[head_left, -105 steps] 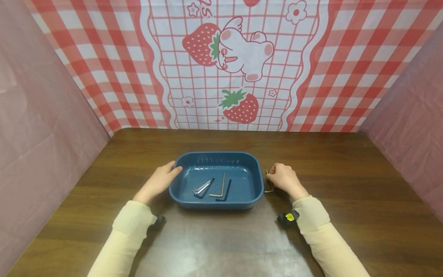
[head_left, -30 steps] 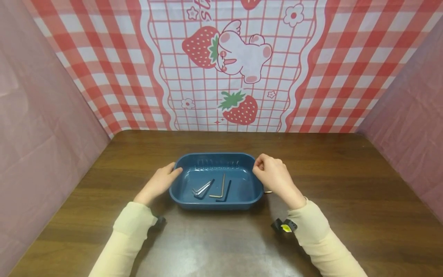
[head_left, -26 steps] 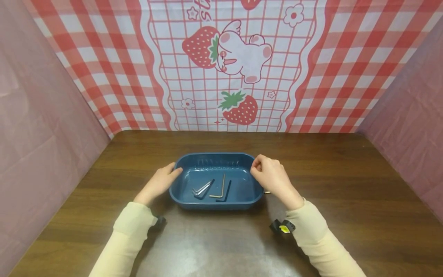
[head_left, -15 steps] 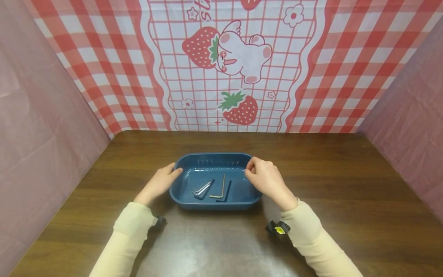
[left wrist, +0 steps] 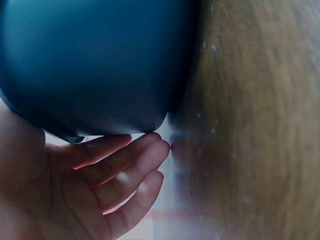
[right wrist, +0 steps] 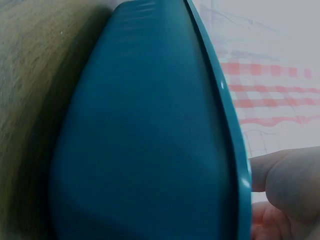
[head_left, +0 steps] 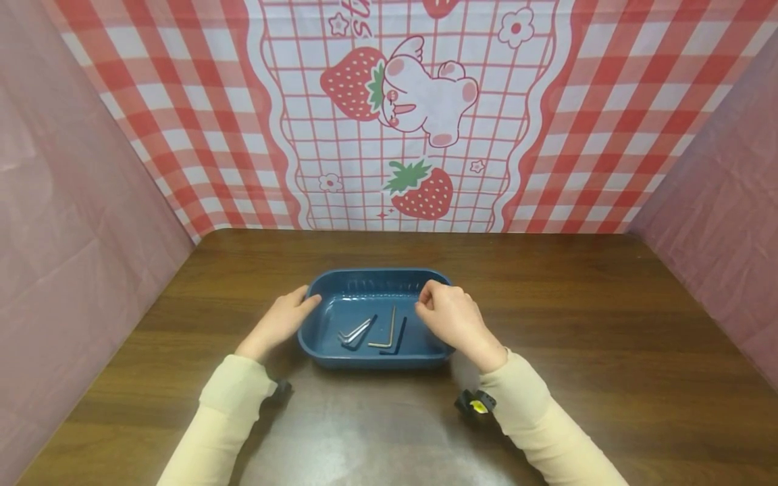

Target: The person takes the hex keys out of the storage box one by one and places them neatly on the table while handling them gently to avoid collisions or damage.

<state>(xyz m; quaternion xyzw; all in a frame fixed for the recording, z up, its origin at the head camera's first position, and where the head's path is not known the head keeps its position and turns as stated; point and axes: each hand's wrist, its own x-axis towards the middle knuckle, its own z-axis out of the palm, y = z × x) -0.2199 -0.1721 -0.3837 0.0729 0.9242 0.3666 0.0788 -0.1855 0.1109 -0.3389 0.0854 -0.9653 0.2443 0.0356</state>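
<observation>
Booth-like setting; checked backdrop [head_left: 401, 115], pink drapes [head_left: 67, 223], wooden table [head_left: 608, 324]

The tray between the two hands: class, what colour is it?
Blue; the tray shows best in the head view.

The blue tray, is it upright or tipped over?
Upright: the head view looks down into the open top of the blue tray, and hex keys lie on its floor.
</observation>
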